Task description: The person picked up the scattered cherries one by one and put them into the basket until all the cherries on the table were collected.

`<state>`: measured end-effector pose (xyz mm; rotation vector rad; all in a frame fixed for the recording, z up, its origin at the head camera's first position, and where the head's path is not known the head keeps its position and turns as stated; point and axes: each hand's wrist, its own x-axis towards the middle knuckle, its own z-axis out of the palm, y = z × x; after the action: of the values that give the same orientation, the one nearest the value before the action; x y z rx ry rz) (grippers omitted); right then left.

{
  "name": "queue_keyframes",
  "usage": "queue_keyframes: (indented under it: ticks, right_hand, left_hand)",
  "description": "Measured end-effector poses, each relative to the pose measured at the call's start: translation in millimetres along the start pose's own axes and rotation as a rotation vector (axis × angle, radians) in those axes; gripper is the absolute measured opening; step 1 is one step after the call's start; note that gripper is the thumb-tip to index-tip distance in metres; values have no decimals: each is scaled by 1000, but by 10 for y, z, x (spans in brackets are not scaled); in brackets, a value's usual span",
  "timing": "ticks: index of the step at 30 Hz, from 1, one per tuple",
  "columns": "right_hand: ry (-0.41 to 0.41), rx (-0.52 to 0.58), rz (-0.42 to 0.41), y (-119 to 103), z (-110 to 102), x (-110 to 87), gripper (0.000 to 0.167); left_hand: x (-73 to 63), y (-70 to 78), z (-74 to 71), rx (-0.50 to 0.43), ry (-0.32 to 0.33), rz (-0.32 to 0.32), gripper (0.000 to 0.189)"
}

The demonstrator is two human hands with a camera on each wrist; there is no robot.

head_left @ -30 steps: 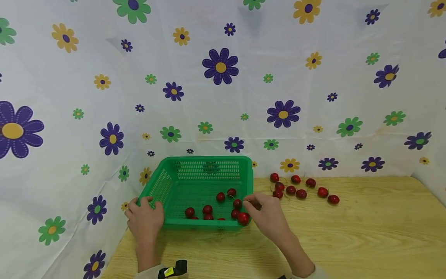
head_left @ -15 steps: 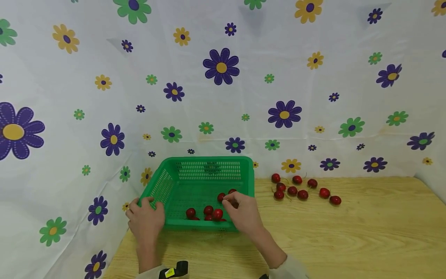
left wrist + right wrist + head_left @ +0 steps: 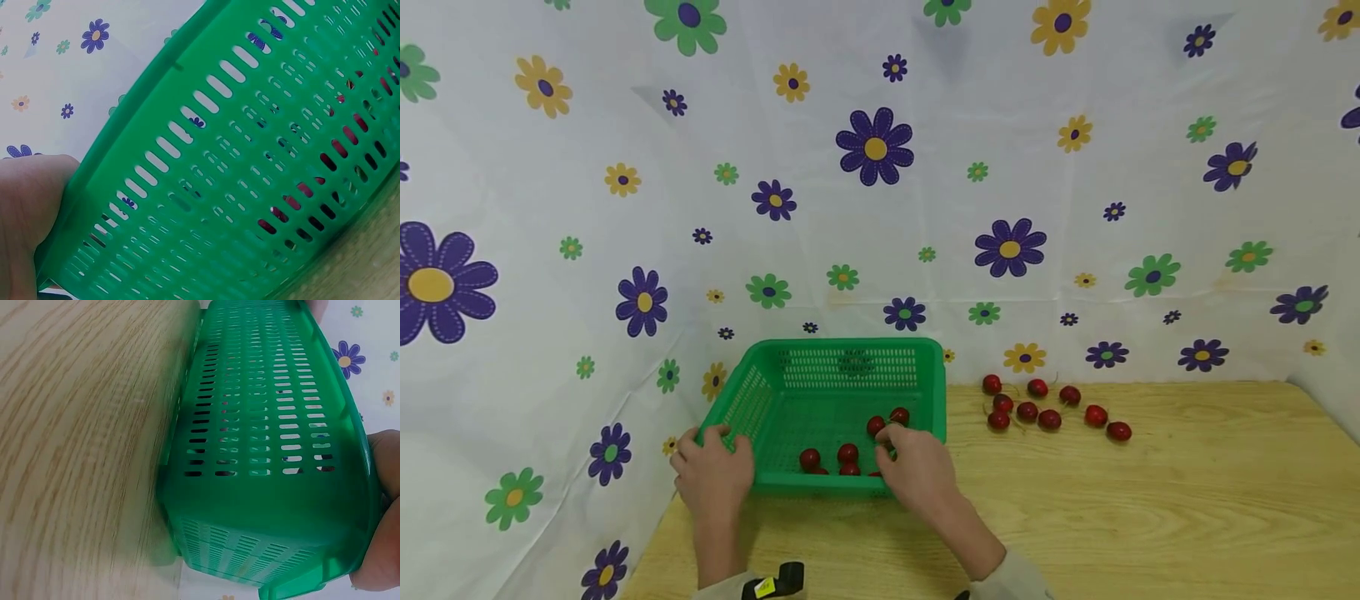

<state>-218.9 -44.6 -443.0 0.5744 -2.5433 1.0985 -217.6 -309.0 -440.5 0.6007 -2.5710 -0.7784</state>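
A green plastic basket (image 3: 850,481) with slotted walls stands on the table. Several dark red cherries (image 3: 847,453) lie inside, mostly toward its front and right. At the front left corner my left hand (image 3: 713,471) grips the rim; its palm edge (image 3: 31,219) shows beside the basket in the left wrist view. My right hand (image 3: 921,475) reaches over the front right rim, thumb and index finger apart, close to the cherries at the right. It covers some of them. In the right wrist view the fingers (image 3: 386,456) pass over the rim and the basket hides their tips.
Several cherries with stems (image 3: 1027,411) lie loose on the wooden table (image 3: 1150,500), right of the basket. A white cloth with printed flowers (image 3: 820,242) hangs behind and at the left, close to the basket's back.
My right hand has moved left from the basket's right corner with a cherry hanging by its stem, then lowered and parted its fingers; that cherry no longer hangs below it. My left hand stays put.
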Motion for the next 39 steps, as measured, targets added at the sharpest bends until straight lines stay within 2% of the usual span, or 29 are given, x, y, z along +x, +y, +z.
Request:
queue_keyframes:
  ticks: [5, 11, 14, 17, 19, 22, 26, 33, 39]
  right_hand:
    - [23, 114, -24, 35, -27, -48, 14]
    - [157, 305, -48, 141, -142, -174, 14]
    - [207, 332, -49, 225, -235, -236, 16]
    - [233, 322, -46, 299, -367, -259, 17]
    - [247, 306, -34, 350, -474, -263, 15]
    - [259, 272, 1, 445, -641, -277, 15]
    - [261, 218, 58, 618, -848, -328, 16]
    - [229, 83, 188, 1027, -1201, -464, 18]
    - [207, -10, 304, 1333, -1535, -598, 26]
  left_hand:
    - [2, -16, 18, -18, 15, -4, 41]
    - [-10, 48, 24, -79, 79, 3, 38]
    - [-45, 111, 9, -99, 120, 28, 35]
    - [-87, 187, -27, -129, 135, 84, 33]
    - [-118, 249, -48, -137, 107, 141, 34]
    - [-187, 356, -65, -130, 25, 224, 35]
    - [-290, 477, -27, -77, -62, 313, 35]
    - [-448, 602, 174, 5, -116, 447, 32]
    - [-522, 718, 315, 27, -169, 498, 32]
